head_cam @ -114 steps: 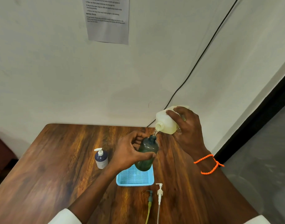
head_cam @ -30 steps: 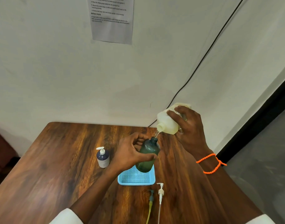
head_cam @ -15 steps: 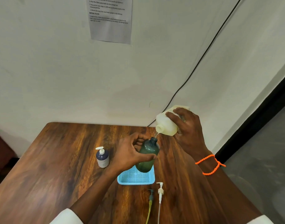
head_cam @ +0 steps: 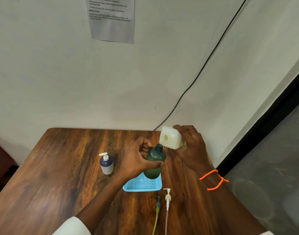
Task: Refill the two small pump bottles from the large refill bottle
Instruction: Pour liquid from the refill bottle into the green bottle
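Observation:
My left hand (head_cam: 137, 160) grips a dark green pump bottle (head_cam: 154, 162) with no pump on it, tilted above a blue tray (head_cam: 142, 184). My right hand (head_cam: 190, 148) holds the large whitish refill bottle (head_cam: 170, 139), its open mouth facing me just above and right of the green bottle's neck. No stream shows between them. A small dark blue pump bottle (head_cam: 106, 163) with a white pump stands upright to the left. Two loose pumps, a dark green pump (head_cam: 157, 203) and a white pump (head_cam: 167, 198), lie on the wooden table (head_cam: 60, 175) in front of the tray.
The table stands against a white wall with a taped paper sheet (head_cam: 111, 19) and a black cable (head_cam: 196, 78) running down behind the table's far right corner. A dark door frame and grey floor (head_cam: 272, 167) lie to the right.
The refill bottle has dropped lower and turned its mouth up and toward me, away from the green bottle's neck. The thin stream seen earlier is gone. My left hand has kept its hold.

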